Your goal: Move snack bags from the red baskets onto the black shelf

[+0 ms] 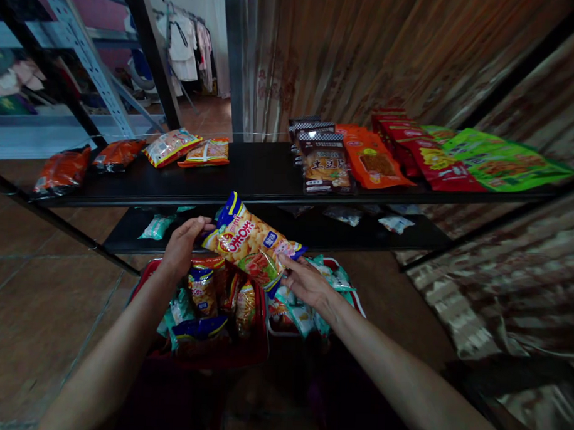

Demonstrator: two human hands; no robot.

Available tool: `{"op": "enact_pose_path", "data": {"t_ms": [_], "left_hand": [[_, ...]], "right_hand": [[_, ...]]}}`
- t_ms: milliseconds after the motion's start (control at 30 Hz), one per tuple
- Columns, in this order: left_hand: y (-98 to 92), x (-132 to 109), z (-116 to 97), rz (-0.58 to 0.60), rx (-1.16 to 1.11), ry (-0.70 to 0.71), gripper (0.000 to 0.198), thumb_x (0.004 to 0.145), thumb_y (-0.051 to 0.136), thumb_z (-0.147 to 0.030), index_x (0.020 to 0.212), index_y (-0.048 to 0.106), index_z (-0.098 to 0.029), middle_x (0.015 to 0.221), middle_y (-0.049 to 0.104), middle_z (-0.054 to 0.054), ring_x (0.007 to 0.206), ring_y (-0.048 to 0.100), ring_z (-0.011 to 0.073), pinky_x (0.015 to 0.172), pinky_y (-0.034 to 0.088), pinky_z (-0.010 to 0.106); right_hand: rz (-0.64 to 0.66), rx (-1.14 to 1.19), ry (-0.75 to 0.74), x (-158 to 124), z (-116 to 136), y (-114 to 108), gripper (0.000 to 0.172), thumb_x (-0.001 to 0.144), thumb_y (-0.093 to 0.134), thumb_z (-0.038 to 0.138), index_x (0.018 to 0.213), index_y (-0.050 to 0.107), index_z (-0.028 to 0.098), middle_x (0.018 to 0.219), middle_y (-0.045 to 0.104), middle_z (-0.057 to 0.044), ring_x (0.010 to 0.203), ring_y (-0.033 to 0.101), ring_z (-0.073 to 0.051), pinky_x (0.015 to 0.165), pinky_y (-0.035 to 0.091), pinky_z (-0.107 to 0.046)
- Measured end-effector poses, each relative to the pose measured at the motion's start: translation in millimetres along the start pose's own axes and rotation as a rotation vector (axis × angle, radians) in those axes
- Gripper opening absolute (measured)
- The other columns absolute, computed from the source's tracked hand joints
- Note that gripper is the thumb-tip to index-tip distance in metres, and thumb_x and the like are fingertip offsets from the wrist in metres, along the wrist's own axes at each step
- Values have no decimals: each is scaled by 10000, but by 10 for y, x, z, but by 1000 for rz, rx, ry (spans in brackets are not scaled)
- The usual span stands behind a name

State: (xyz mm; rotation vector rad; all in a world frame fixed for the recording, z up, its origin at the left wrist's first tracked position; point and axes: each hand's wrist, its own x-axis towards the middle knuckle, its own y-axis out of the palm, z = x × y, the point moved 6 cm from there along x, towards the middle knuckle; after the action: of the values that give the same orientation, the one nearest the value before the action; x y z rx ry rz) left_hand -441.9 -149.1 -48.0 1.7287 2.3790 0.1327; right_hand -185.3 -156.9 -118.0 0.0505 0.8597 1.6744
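A yellow and blue snack bag (255, 239) hangs tilted above two baskets, in front of the shelf edge. My right hand (306, 281) grips its lower right end, thumb on the printed front. At the bag's upper left end is my left hand (189, 240), its fingertips at the edge, partly behind the bag; whether they pinch it is hard to see. Below, the red basket (258, 349) holds several similar bags and teal packets. The white-rimmed basket (359, 305) beside it contains teal and white packets (329, 276).
On the black upper shelf (260, 170) lie orange snack bags (117, 154) at left, and brown potato-chip bags (324, 163), red bags (430, 154) and green bags (500, 160) at right. The lower shelf (249, 223) carries small packets. Black posts (151, 53) frame the rack; a curtain (368, 61) hangs behind.
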Motion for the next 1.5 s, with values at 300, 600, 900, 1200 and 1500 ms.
{"op": "enact_pose_path", "data": {"t_ms": [300, 600, 900, 1200, 1500], "left_hand": [[427, -293, 381, 278, -222, -189, 487, 671, 773, -339, 1085, 594, -157, 993, 709, 91, 897, 681, 223, 883, 502, 391], [683, -500, 476, 259, -209, -163, 836, 674, 780, -291, 1397, 359, -277, 1109, 686, 65, 1030, 644, 238, 922, 492, 398], [699, -558, 556, 236, -246, -118, 814, 695, 763, -295, 1393, 344, -327, 1205, 640, 53, 1103, 607, 228, 966, 465, 376], [607, -562, 524, 212, -214, -119, 715, 702, 744, -304, 1334, 411, -304, 1224, 630, 52, 1084, 612, 229, 917, 491, 357], [504, -565, 524, 204, -198, -183, 770, 682, 753, -292, 1364, 398, -317, 1254, 612, 49, 1075, 616, 239, 896, 507, 361]], "right_hand": [[-43, 195, -20, 52, 106, 108, 407, 615, 834, 223, 965, 630, 258, 903, 747, 2, 822, 701, -201, 709, 582, -333], [-59, 227, -13, 95, 56, 201, 381, 644, 810, 233, 973, 621, 261, 960, 737, -2, 881, 689, -200, 724, 583, -314], [-68, 162, -73, 35, -77, 354, 461, 594, 839, 281, 1003, 629, 267, 962, 731, -6, 871, 684, -197, 698, 573, -300], [-81, 126, -104, -3, -51, 322, 381, 559, 854, 319, 874, 650, 251, 987, 725, 4, 973, 651, -176, 790, 530, -268], [-100, -18, -137, 74, 187, 147, 349, 705, 701, 540, 893, 690, 247, 1046, 714, -19, 1068, 613, -196, 924, 466, -319]]}}
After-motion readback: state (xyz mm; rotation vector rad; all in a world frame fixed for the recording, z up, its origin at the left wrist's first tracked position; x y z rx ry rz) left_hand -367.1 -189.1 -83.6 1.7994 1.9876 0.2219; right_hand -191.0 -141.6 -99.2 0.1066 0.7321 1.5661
